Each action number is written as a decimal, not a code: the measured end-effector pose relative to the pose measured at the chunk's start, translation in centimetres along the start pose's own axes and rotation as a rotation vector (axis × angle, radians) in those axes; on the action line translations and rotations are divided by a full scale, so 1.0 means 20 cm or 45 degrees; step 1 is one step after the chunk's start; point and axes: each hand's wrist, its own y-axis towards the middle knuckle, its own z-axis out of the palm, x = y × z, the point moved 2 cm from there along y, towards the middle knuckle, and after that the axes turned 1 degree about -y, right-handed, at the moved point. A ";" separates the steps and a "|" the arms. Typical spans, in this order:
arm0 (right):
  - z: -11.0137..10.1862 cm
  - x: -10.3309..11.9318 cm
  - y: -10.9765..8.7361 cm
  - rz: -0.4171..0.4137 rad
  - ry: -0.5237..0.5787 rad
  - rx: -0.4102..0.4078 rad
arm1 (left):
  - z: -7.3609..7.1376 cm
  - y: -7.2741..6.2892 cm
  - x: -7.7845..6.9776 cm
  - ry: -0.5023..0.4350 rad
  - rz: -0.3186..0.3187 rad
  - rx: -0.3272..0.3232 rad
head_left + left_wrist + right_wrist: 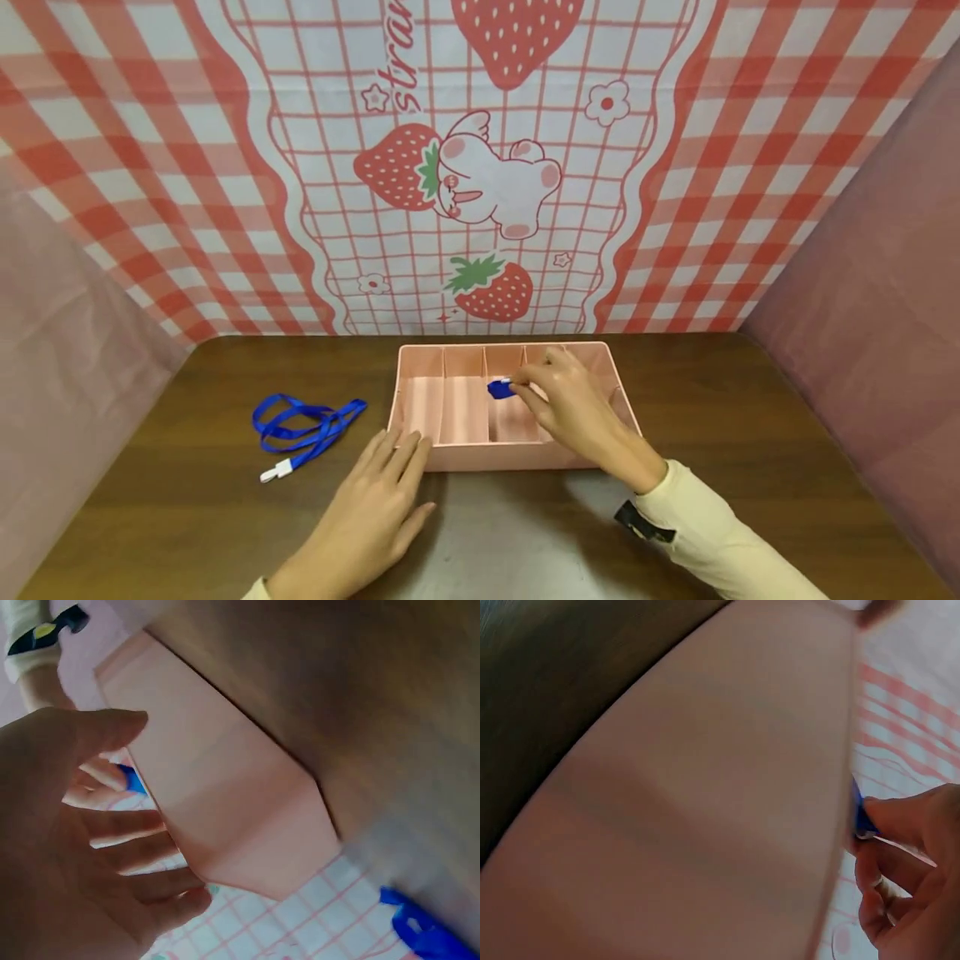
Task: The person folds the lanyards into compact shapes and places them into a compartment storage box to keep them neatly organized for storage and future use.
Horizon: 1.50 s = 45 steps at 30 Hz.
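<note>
My right hand (573, 404) pinches a small blue thing with a white end (500, 389) between thumb and fingertips, over the middle of the pink divided tray (495, 457). Much of that blue thing is hidden by the tray wall and fingers in the right wrist view, so I cannot tell its kind. My left hand (375, 508) has its fingers extended, fingertips at the tray's front left rim and thumb apart. On the table left of the tray lies a loosely looped blue lanyard (322, 429) with a white clip (276, 472).
The dark wooden table (712, 417) carries the tray near its back edge. Behind stands a red-and-white checked cloth (652, 167) with strawberry prints. Plain pinkish cloth (862, 267) closes the sides. Upright dividers split the tray into several compartments.
</note>
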 end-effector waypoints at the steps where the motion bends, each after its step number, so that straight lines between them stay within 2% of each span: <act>1: 0.02 0.00 0.01 -0.018 -0.053 0.042 | 0.00 0.00 -0.01 0.015 0.007 -0.001; 5: 0.11 -0.02 0.05 -0.090 -0.195 0.181 | -0.01 0.01 -0.03 0.050 0.032 0.010; 9: 0.19 -0.04 0.06 -0.107 -0.215 0.294 | -0.01 0.01 -0.04 0.069 0.037 0.043; 13: 0.25 -0.03 0.07 -0.094 -0.227 0.466 | -0.01 0.01 -0.03 0.081 0.028 0.060; 17: 0.25 0.00 0.09 -0.071 -0.198 0.642 | -0.02 0.00 -0.02 0.098 0.010 0.059; 21: 0.21 0.02 0.09 -0.076 -0.159 0.738 | -0.01 0.00 -0.02 0.103 0.003 0.054; 25: 0.12 0.05 0.05 -0.073 -0.097 0.672 | -0.01 0.00 -0.03 0.097 0.007 0.052; 30: 0.01 0.14 -0.02 -0.119 -0.041 0.466 | -0.02 0.00 -0.02 0.097 0.011 0.060; 32: -0.02 0.18 -0.06 -0.142 -0.020 0.420 | -0.03 0.01 -0.01 0.059 0.020 0.051; 34: -0.02 0.21 -0.10 -0.148 0.024 0.416 | -0.04 0.02 0.03 -0.068 -0.007 0.035; 37: -0.02 0.22 -0.15 -0.109 0.100 0.423 | -0.06 0.04 0.11 -0.325 -0.102 -0.011; 39: -0.01 0.22 -0.17 -0.071 0.147 0.416 | -0.08 0.06 0.20 -0.425 -0.205 -0.051; 40: -0.01 0.21 -0.17 -0.053 0.162 0.407 | -0.09 0.06 0.25 -0.431 -0.251 -0.060; 42: 0.00 0.20 -0.19 -0.028 0.192 0.403 | -0.12 0.04 0.35 -0.362 -0.339 -0.043; 43: 0.00 0.19 -0.19 -0.020 0.204 0.406 | -0.13 0.03 0.40 -0.321 -0.384 -0.004; 45: 0.00 0.18 -0.20 -0.017 0.223 0.409 | -0.15 0.00 0.47 -0.250 -0.474 0.134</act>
